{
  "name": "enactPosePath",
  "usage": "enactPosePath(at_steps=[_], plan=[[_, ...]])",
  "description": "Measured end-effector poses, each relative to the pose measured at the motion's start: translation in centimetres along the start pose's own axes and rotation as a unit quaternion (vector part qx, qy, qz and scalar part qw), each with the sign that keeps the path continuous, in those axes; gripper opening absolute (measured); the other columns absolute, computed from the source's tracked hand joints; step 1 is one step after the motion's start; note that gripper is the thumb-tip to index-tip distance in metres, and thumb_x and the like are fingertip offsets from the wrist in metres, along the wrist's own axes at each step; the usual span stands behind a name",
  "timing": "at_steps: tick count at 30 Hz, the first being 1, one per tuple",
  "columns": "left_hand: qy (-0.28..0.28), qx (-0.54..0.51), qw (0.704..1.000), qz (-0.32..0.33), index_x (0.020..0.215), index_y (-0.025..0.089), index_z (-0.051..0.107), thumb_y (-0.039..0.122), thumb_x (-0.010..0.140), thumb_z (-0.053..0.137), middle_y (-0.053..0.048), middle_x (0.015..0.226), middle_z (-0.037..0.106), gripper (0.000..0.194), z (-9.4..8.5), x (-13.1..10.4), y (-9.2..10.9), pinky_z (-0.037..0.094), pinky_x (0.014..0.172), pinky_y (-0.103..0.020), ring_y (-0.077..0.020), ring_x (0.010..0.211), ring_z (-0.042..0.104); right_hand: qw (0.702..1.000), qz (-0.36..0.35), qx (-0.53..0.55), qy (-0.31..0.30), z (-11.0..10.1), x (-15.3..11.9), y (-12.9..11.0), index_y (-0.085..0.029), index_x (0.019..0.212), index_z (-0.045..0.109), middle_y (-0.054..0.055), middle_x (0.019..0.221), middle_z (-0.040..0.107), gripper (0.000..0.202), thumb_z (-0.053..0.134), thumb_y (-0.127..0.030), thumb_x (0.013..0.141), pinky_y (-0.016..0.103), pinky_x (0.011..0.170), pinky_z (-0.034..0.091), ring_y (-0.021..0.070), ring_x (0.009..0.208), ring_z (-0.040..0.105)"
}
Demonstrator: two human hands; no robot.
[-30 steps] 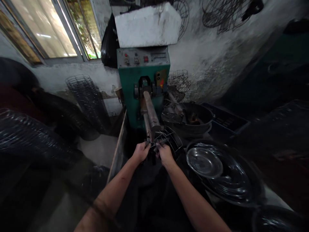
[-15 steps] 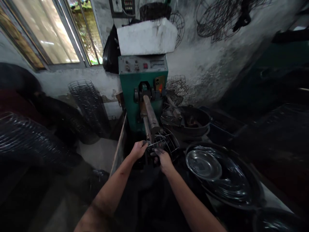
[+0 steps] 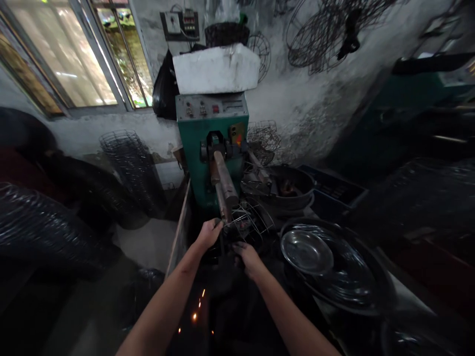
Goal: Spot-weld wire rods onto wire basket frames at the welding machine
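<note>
Here, wire basket (image 3: 248, 221) in left hand (image 3: 208, 233) grip, right hand (image 3: 248, 257) just below

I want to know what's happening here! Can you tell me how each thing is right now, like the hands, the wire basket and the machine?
Left hand: closed on the wire basket's edge.
Right hand: below the basket; grip hidden.
Wire basket: tilted, pressed against the machine's metal arm.
Metal arm: sticking out of the green machine.
Sparks: glowing orange, falling below the hands.
Steel bowl: upright, empty, on a stack.
</note>
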State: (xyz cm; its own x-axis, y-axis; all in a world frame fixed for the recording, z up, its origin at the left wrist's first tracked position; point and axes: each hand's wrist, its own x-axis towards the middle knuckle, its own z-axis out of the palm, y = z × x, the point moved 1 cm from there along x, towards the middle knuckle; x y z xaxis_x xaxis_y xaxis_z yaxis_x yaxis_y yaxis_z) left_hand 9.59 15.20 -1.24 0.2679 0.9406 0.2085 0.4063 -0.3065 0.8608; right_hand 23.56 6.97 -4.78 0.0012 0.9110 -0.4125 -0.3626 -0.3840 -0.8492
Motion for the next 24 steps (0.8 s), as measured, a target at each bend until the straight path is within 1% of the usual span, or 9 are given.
enactPosePath(at_steps=[4, 8, 11, 13, 15, 17, 20, 22, 24], plan=[[0.065, 0.0, 0.998, 0.027, 0.071, 0.017, 0.052, 0.037, 0.086, 0.044, 0.001, 0.065, 0.054, 0.026, 0.7, -1.4, 0.3, 0.043, 0.061, -0.023, -0.0122, 0.063, 0.051, 0.998, 0.019, 0.038, -0.049, -0.8, -2.1, 0.3, -0.017, 0.067, 0.06, 0.0, 0.055, 0.063, 0.023, 0.072, -0.028, 0.05, 0.025, 0.052, 0.044, 0.0142, 0.051, 0.058], [0.135, -0.012, 0.991, 0.002, 0.077, 0.019, 0.051, 0.038, 0.085, 0.046, 0.0, 0.068, 0.054, 0.021, 1.7, -2.6, -0.6, 0.045, 0.064, -0.026, -0.0147, 0.067, 0.055, 0.997, 0.035, 0.042, -0.059, -2.0, -4.0, 0.5, -0.017, 0.069, 0.063, 0.001, 0.061, 0.065, 0.025, 0.074, -0.031, 0.053, 0.028, 0.059, 0.046, 0.0161, 0.056, 0.06], [0.153, -0.032, 0.988, -0.019, 0.075, 0.02, 0.049, 0.037, 0.086, 0.044, 0.001, 0.065, 0.052, 0.021, 3.0, -3.2, -1.0, 0.045, 0.063, -0.025, -0.0143, 0.064, 0.053, 0.998, 0.022, 0.032, -0.042, -2.8, -4.8, 0.5, -0.018, 0.07, 0.065, 0.0, 0.064, 0.066, 0.021, 0.074, -0.031, 0.055, 0.027, 0.059, 0.046, 0.0161, 0.059, 0.061], [0.143, -0.038, 0.989, -0.024, 0.075, 0.02, 0.047, 0.037, 0.086, 0.044, 0.002, 0.063, 0.051, 0.02, 4.1, -3.6, -0.5, 0.044, 0.061, -0.025, -0.0137, 0.061, 0.052, 0.998, 0.014, 0.04, -0.044, -3.1, -5.3, 0.3, -0.019, 0.069, 0.065, 0.001, 0.066, 0.067, 0.018, 0.073, -0.03, 0.057, 0.028, 0.061, 0.046, 0.0173, 0.061, 0.062], [0.103, -0.038, 0.994, -0.012, 0.077, 0.02, 0.047, 0.036, 0.085, 0.045, 0.002, 0.063, 0.052, 0.018, 4.9, -4.0, 1.0, 0.044, 0.06, -0.025, -0.0135, 0.059, 0.052, 0.997, 0.016, 0.054, -0.052, -3.6, -6.0, 0.2, -0.02, 0.071, 0.066, 0.001, 0.067, 0.068, 0.019, 0.074, -0.031, 0.057, 0.03, 0.063, 0.048, 0.0195, 0.064, 0.063], [0.055, -0.043, 0.997, 0.017, 0.081, 0.02, 0.048, 0.036, 0.085, 0.047, 0.002, 0.062, 0.053, 0.016, 5.3, -4.5, 3.4, 0.043, 0.058, -0.025, -0.0133, 0.057, 0.052, 0.997, 0.021, 0.056, -0.042, -4.3, -6.7, 0.1, -0.02, 0.072, 0.067, 0.002, 0.068, 0.069, 0.022, 0.076, -0.031, 0.056, 0.033, 0.066, 0.048, 0.0217, 0.067, 0.064], [0.035, -0.083, 0.995, 0.039, 0.084, 0.021, 0.049, 0.035, 0.082, 0.052, 0.002, 0.065, 0.053, 0.014, 4.4, -5.0, 8.2, 0.043, 0.056, -0.025, -0.013, 0.057, 0.052, 0.999, 0.018, 0.046, 0.016, -6.4, -7.7, -0.3, -0.019, 0.074, 0.068, 0.004, 0.069, 0.069, 0.026, 0.079, -0.031, 0.053, 0.032, 0.066, 0.048, 0.0217, 0.068, 0.063], [0.044, -0.168, 0.985, 0.007, 0.087, 0.023, 0.048, 0.035, 0.081, 0.055, 0.003, 0.065, 0.05, 0.015, 3.3, -5.1, 11.3, 0.042, 0.052, -0.024, -0.0115, 0.054, 0.049, 0.996, -0.023, 0.058, 0.064, -8.1, -8.1, -0.8, -0.019, 0.085, 0.069, 0.005, 0.08, 0.071, 0.034, 0.079, -0.031, 0.054, 0.03, 0.063, 0.046, 0.0186, 0.067, 0.061], [0.002, -0.289, 0.957, -0.037, 0.093, 0.025, 0.047, 0.037, 0.079, 0.058, 0.004, 0.062, 0.047, 0.022, 2.4, -4.8, 13.7, 0.038, 0.046, -0.023, -0.0108, 0.05, 0.045, 0.99, -0.075, 0.078, 0.089, -9.8, -8.7, -1.6, -0.021, 0.098, 0.066, 0.007, 0.097, 0.07, 0.045, 0.079, -0.031, 0.056, 0.026, 0.053, 0.041, 0.013, 0.058, 0.054]])
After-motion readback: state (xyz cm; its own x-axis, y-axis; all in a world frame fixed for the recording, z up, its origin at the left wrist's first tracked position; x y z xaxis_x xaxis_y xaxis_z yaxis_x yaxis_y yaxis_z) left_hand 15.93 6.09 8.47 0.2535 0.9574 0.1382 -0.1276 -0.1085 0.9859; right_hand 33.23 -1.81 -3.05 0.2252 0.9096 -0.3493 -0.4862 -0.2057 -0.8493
